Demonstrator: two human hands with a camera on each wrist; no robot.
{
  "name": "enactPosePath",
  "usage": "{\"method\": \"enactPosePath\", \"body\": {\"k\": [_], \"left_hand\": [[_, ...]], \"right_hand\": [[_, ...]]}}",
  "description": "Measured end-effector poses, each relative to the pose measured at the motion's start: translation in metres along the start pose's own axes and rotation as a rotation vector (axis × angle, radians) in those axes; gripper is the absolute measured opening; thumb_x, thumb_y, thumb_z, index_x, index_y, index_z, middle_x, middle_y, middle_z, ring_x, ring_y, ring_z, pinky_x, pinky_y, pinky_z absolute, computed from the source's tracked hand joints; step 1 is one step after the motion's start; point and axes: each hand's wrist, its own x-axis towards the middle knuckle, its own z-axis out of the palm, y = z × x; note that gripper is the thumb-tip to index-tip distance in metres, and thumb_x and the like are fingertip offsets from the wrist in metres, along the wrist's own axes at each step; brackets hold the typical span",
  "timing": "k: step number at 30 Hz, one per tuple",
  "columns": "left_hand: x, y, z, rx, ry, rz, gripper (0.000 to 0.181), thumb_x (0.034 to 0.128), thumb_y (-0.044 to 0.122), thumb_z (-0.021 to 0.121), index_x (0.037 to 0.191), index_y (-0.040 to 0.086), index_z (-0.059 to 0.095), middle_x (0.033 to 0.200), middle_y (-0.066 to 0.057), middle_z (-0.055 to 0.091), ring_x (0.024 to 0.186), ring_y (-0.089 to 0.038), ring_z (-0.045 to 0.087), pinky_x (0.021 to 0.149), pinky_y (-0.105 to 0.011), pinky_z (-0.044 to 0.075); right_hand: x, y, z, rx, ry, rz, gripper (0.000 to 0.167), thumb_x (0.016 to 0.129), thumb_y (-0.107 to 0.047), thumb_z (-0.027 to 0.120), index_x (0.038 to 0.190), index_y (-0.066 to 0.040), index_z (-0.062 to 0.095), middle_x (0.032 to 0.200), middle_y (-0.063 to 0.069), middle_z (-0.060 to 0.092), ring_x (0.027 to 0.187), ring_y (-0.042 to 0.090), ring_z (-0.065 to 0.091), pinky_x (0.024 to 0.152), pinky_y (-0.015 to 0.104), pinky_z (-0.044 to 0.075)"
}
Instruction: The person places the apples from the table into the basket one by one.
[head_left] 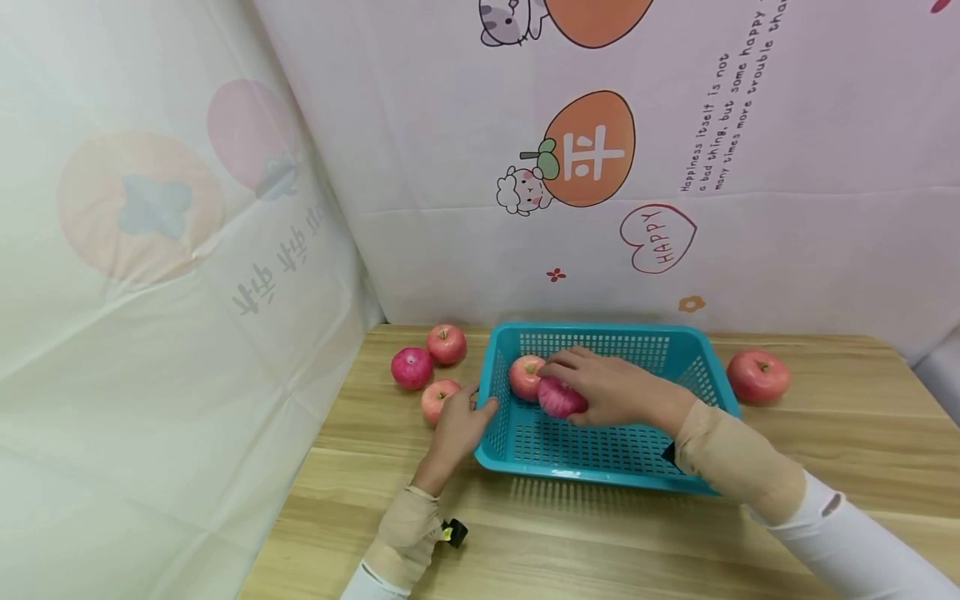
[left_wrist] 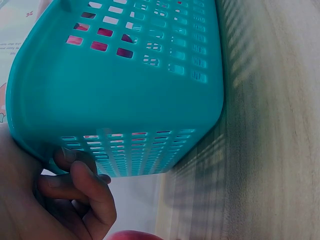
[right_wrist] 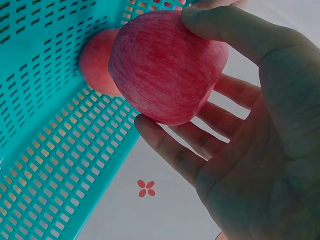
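A teal basket (head_left: 577, 477) stands on the wooden table. Inside it at the left lies a light red apple (head_left: 525, 377). My right hand (head_left: 611, 387) grips a dark pink apple (head_left: 561, 398) over the basket, right beside the other apple; in the right wrist view thumb and fingers curl round this apple (right_wrist: 167, 67). My left hand (head_left: 456, 427) holds the basket's left rim, its thumb on the edge. The left wrist view shows the left hand's curled fingers (left_wrist: 92, 192) at the teal basket wall (left_wrist: 100, 90).
Left of the basket are a dark pink apple (head_left: 412, 367), a red apple (head_left: 446, 344) and another apple (head_left: 439, 402) close to my left hand. A larger red apple (head_left: 758, 377) sits to the right of the basket. A printed white cloth (head_left: 450, 267) hangs behind the table.
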Motion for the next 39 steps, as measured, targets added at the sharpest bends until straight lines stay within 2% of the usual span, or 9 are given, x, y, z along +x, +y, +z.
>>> {"method": "enactPosePath", "body": {"k": [20,25,33,39], "left_hand": [[0.001,-0.002,0.0,0.03,0.008,0.008,0.047,0.1038,0.018,0.063,0.146,-0.003,0.06,0.125,-0.025,0.075,0.099,-0.03,0.079,0.079,-0.045,0.067],[0.001,0.0,0.0,0.027,0.01,0.005,0.047,0.1045,0.019,0.061,0.147,-0.001,0.059,0.123,-0.023,0.075,0.098,-0.029,0.078,0.079,-0.045,0.067],[0.001,-0.001,0.0,0.023,0.0,0.013,0.047,0.1041,0.019,0.062,0.146,-0.001,0.06,0.124,-0.024,0.075,0.099,-0.03,0.078,0.078,-0.045,0.067],[0.001,-0.001,-0.001,0.032,-0.001,0.021,0.046,0.1043,0.019,0.062,0.146,0.0,0.06,0.124,-0.023,0.075,0.098,-0.029,0.079,0.079,-0.045,0.067]], "right_hand": [[0.009,-0.01,0.015,0.014,-0.046,-0.041,0.071,0.085,-0.03,0.09,0.147,-0.014,0.059,0.15,0.01,0.058,0.136,0.035,0.054,0.099,0.055,0.061],[0.011,-0.011,0.018,0.019,-0.066,-0.039,0.071,0.086,-0.03,0.09,0.147,-0.015,0.059,0.149,0.009,0.057,0.133,0.033,0.055,0.095,0.054,0.062],[0.014,-0.014,0.021,0.025,-0.098,-0.047,0.077,0.086,-0.031,0.09,0.153,-0.011,0.055,0.154,0.014,0.056,0.141,0.038,0.052,0.102,0.056,0.06],[0.019,-0.016,0.024,0.031,-0.121,-0.06,0.075,0.086,-0.029,0.09,0.151,-0.013,0.056,0.153,0.013,0.058,0.142,0.037,0.052,0.101,0.055,0.06]]}}
